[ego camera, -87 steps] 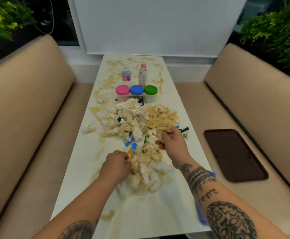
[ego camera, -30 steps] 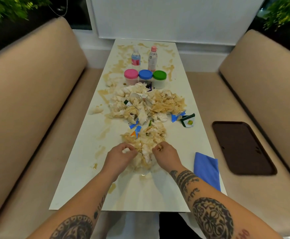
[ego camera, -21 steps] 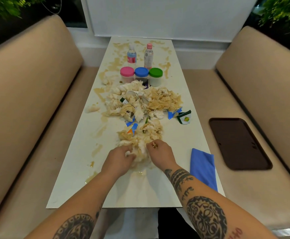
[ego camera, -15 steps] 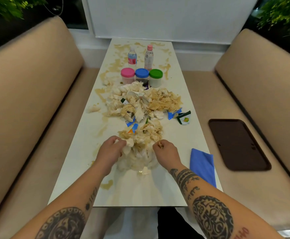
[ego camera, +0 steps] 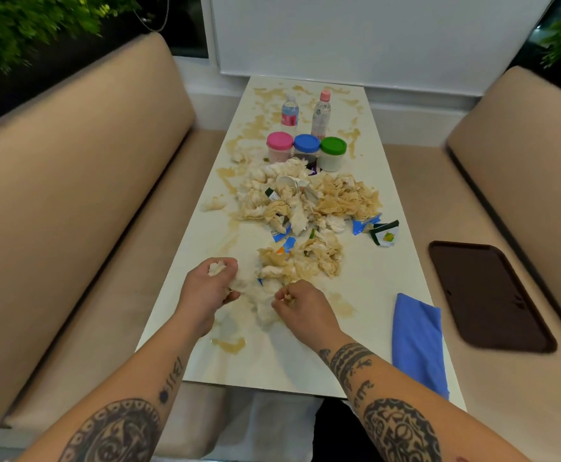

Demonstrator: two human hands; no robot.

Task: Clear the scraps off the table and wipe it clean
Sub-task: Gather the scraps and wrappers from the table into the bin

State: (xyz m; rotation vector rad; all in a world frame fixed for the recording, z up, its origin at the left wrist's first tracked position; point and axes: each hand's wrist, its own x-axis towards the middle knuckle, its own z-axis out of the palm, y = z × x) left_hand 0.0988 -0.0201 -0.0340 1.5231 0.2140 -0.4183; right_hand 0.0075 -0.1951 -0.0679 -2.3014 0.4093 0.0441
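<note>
A long white table [ego camera: 365,345] carries brown smears and a big heap of soggy paper scraps [ego camera: 309,201] in its middle. A smaller clump of scraps [ego camera: 300,261] lies nearer to me, with a white wad [ego camera: 261,303] trailing from it toward the front. My left hand [ego camera: 209,286] is closed on a lump of white scraps at the wad's left side. My right hand [ego camera: 302,306] pinches scraps at the wad's right side. A folded blue cloth [ego camera: 419,338] lies on the table's near right corner.
Three jars with pink [ego camera: 279,146], blue [ego camera: 306,145] and green [ego camera: 333,153] lids and two small bottles [ego camera: 320,115] stand at the far end. Torn wrappers [ego camera: 384,233] lie right of the heap. A dark tray [ego camera: 489,295] rests on the right bench. Beige benches flank the table.
Both hands have dragged the near clump of scraps toward the table's front edge, stretching a white wad out of it. The hands now sit lower and closer together on that wad.
</note>
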